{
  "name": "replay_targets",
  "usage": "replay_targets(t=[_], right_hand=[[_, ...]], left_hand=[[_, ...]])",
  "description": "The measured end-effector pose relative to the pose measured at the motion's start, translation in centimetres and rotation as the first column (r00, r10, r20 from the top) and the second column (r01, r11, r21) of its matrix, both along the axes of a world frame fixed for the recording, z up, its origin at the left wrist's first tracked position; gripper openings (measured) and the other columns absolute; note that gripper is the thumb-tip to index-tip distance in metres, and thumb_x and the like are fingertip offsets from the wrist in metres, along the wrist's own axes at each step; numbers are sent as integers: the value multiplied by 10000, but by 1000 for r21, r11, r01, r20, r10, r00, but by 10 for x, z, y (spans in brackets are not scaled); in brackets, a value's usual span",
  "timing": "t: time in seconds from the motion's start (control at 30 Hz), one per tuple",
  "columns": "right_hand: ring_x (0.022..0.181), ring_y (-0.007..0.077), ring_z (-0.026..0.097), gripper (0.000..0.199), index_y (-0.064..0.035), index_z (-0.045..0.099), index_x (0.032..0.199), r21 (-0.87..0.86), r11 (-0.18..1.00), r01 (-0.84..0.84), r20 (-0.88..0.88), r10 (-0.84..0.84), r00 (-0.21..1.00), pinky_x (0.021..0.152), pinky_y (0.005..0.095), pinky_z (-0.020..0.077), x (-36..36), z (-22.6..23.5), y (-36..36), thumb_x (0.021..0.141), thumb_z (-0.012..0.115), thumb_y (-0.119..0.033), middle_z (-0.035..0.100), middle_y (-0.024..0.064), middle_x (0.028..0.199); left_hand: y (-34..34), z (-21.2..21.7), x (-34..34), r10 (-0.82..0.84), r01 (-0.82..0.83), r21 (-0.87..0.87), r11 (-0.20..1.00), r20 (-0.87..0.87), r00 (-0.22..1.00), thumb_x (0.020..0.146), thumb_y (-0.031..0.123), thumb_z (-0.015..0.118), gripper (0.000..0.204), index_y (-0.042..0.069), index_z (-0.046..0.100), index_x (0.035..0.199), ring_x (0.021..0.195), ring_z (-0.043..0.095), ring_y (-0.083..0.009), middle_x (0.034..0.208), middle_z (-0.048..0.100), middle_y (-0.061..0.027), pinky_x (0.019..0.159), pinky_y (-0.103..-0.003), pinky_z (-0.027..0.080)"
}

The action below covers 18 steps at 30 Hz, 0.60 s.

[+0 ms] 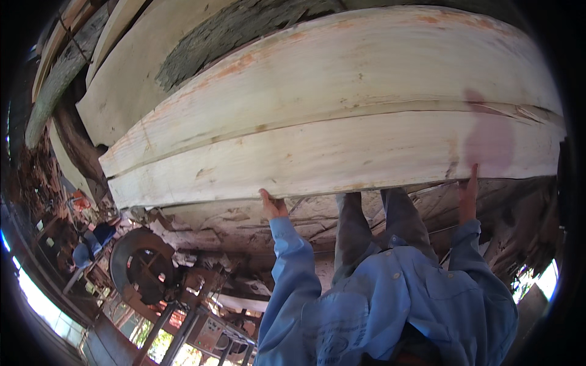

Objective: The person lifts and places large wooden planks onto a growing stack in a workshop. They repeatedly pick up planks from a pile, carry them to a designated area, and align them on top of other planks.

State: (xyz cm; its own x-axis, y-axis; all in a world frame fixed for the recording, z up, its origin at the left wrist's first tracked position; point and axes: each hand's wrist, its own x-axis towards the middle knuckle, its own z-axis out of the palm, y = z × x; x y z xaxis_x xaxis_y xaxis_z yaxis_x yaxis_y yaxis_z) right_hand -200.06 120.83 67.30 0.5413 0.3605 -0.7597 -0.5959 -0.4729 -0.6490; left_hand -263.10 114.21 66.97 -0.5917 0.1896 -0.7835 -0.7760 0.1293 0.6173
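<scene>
A long pale wooden plank [317, 158] with a rough, stained face stretches across in front of me. Behind it runs a wider pale slab [342, 73] with orange streaks along its far edge. A dark seam parts the two, splintered near the right end; I cannot tell whether they are joined. My left hand [274, 207] grips the plank's near edge left of centre, thumb on top and fingers hidden beneath. Farther right, my right hand [468, 196] holds the same edge, its thumb lying on the face and the other fingers out of sight.
Bark-edged timber [201, 52] and a log [64, 85] lie beyond, at upper left. A large rusty wheel [143, 265] on a machine stands at lower left, near a control box [210, 330]. Another person in a blue cap [82, 255] is beside it. Wood scraps [232, 226] cover the ground.
</scene>
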Motion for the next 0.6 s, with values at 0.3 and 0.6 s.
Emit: replay_targets(t=[0.3, 0.6], right_hand=[[909, 173, 577, 543, -72, 481, 1254, -125, 991, -48, 108, 62, 992, 752, 326, 448, 0, 2, 25, 852, 610, -413, 579, 46, 1108], [1274, 265, 343, 794, -63, 210, 1436, -270, 444, -854, 721, 682, 126, 968, 397, 373, -1, 16, 4, 775, 636, -171, 340, 110, 1410]], left_hand=[[3, -15, -4, -12, 12, 2, 1000, 0, 1000, 856, 436, 600, 515, 68, 516, 1207, 1064, 514, -255, 1118, 581, -72, 919, -426, 421], [-3, -53, -10, -19, 25, 106, 994, -54, 998, 847, 420, 623, 320, 124, 615, 970, 790, 578, -163, 854, 615, -11, 719, -347, 487]])
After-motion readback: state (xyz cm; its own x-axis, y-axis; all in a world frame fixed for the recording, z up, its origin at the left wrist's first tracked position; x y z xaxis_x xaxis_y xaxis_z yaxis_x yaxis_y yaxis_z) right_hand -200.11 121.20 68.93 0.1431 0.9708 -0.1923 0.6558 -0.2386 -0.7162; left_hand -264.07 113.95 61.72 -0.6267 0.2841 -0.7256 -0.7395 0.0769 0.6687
